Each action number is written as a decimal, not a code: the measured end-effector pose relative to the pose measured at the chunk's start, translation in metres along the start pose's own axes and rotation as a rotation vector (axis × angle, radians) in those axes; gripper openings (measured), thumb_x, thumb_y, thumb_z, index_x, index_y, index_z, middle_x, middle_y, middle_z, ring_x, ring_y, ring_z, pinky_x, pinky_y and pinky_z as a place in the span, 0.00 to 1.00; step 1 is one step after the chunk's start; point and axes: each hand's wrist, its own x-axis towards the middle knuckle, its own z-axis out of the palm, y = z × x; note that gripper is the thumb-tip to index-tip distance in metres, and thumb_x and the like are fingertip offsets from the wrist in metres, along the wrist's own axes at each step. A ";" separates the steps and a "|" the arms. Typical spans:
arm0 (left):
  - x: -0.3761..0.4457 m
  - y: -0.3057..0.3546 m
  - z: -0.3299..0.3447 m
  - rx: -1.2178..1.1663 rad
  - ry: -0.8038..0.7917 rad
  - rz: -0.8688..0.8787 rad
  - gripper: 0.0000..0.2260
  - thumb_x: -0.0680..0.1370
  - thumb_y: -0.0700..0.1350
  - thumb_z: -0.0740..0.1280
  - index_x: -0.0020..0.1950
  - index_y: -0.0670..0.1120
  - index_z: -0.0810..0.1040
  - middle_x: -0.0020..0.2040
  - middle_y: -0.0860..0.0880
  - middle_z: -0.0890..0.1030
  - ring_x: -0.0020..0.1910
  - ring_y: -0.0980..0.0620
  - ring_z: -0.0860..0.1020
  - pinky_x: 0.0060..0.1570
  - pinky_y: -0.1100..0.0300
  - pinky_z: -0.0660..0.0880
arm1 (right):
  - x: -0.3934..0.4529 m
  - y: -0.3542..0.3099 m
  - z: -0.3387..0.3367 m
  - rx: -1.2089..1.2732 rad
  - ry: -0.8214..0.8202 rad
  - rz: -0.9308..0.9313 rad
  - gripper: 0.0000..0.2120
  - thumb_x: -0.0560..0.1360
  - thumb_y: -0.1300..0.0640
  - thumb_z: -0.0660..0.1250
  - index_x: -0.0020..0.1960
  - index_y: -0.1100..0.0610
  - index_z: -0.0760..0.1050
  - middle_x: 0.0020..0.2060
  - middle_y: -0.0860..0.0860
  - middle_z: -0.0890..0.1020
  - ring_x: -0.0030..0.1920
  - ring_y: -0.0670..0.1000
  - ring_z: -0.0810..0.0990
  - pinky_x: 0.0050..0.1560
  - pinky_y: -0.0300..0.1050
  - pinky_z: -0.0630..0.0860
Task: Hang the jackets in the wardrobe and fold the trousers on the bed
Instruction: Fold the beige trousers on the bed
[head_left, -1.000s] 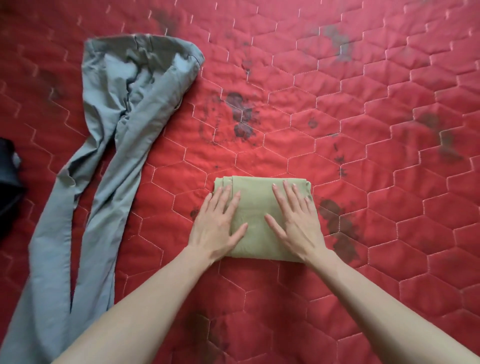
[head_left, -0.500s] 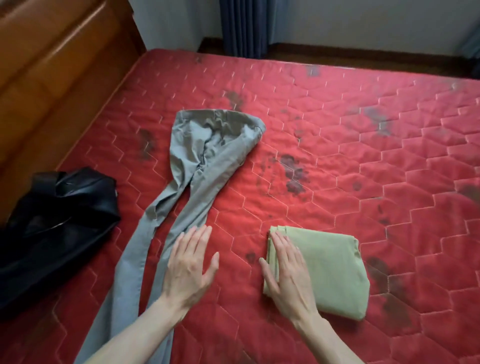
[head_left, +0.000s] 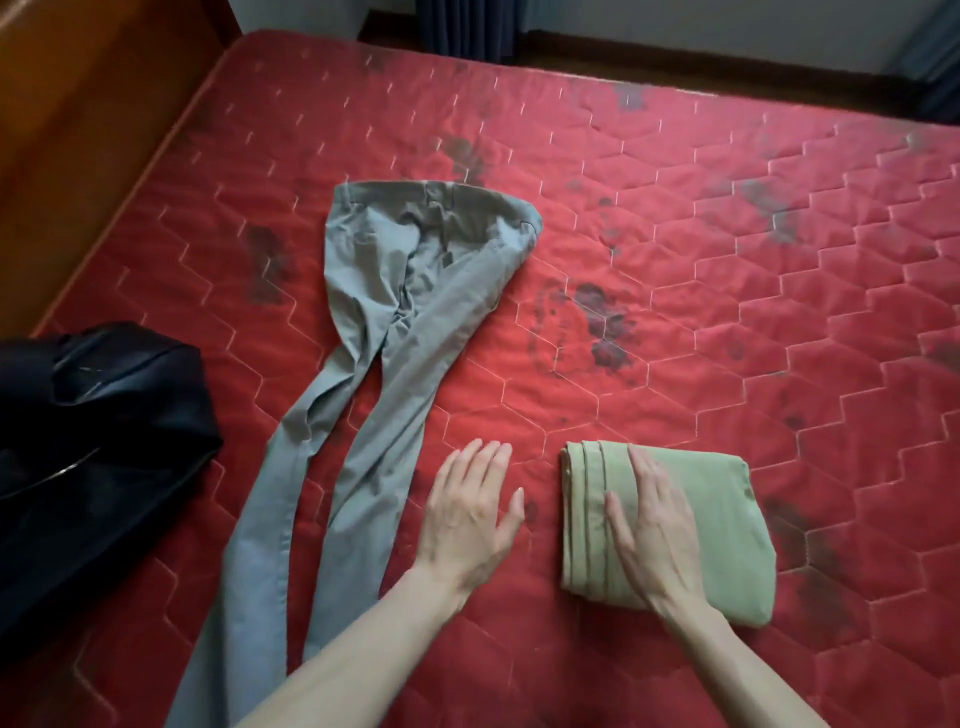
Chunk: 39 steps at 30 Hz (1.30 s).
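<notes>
Two hands flat | right hand (head_left: 655, 525) on folded green trousers (head_left: 727, 525)

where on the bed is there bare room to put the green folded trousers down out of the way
The widest bare patch is the mattress beyond and right of the folded green trousers. The left is crowded: grey trousers lie spread out, with a black jacket beside them.

Nothing here is showing any writing that can be read: no label, brand, number or sign is appearing on anything in view.
</notes>
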 end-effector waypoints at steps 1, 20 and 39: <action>0.000 0.007 0.008 -0.018 -0.016 -0.018 0.23 0.82 0.54 0.61 0.74 0.44 0.76 0.70 0.47 0.79 0.73 0.47 0.74 0.73 0.47 0.71 | 0.000 0.010 0.000 -0.025 -0.004 0.025 0.32 0.80 0.52 0.69 0.80 0.56 0.63 0.76 0.56 0.72 0.76 0.59 0.69 0.74 0.64 0.68; 0.031 0.098 0.100 -0.736 -0.403 -0.951 0.44 0.62 0.70 0.75 0.69 0.44 0.73 0.63 0.48 0.82 0.64 0.47 0.79 0.67 0.50 0.75 | 0.015 0.103 -0.029 0.283 -0.112 0.884 0.43 0.72 0.28 0.68 0.74 0.56 0.64 0.69 0.62 0.71 0.68 0.67 0.74 0.68 0.61 0.69; -0.014 0.059 -0.098 -1.093 -0.266 -1.058 0.41 0.56 0.61 0.86 0.63 0.43 0.82 0.52 0.46 0.88 0.51 0.48 0.87 0.59 0.46 0.82 | -0.016 -0.034 -0.147 0.859 -0.369 0.373 0.21 0.74 0.51 0.79 0.62 0.52 0.74 0.56 0.48 0.84 0.49 0.40 0.85 0.44 0.33 0.79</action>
